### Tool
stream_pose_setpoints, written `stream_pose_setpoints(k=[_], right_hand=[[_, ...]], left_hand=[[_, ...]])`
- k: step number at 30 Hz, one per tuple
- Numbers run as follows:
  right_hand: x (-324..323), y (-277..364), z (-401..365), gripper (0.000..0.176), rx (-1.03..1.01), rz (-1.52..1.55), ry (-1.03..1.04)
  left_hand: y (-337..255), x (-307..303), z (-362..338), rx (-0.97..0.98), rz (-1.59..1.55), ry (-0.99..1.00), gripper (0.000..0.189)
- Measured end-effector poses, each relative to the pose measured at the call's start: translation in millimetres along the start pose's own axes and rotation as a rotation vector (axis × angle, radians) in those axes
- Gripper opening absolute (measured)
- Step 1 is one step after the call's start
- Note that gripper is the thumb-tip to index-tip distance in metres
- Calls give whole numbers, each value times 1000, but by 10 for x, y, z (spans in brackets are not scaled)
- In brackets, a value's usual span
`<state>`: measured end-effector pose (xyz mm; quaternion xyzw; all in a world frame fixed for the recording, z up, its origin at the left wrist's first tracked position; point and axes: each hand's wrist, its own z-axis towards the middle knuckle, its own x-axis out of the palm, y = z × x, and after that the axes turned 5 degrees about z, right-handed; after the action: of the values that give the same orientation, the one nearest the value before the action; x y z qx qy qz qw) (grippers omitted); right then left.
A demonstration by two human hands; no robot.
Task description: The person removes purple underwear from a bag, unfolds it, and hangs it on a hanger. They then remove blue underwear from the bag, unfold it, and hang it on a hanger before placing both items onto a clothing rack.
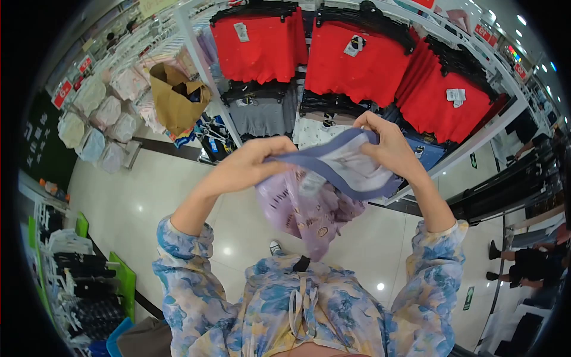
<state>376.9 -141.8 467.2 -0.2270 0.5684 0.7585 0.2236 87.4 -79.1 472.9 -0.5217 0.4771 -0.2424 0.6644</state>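
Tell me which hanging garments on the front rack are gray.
The gray garments, directly below the leftmost red garments; the white garments and blue garments hang farther right.

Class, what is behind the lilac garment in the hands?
Pale floor and white clothes show past the garment; what lies directly behind it is covered.
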Motion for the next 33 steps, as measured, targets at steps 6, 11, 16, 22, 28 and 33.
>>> stream_pose_setpoints(k=[6,11,16,22,28,33], right_hand=[[-212,-634,1,29,-79,-46,-22],[-449,-478,-66,41,105,658,216],[-610,-447,-133,38,116,586,205],[-705,-749,-163,24,196,281,161],[-654,-641,-336,19,75,270,137],[-783,-546,-451,21,51,215,50]], left_hand=[[99,-418,50,-4,98,-297,10],[39,-697,80,-86,249,-280,16],[6,-828,145,-163,127,-106,24],[-107,-802,235,-116,354,-123,18],[-107,-798,300,-35,333,-254,14],[-145,-737,324,-7,200,-261,15]])
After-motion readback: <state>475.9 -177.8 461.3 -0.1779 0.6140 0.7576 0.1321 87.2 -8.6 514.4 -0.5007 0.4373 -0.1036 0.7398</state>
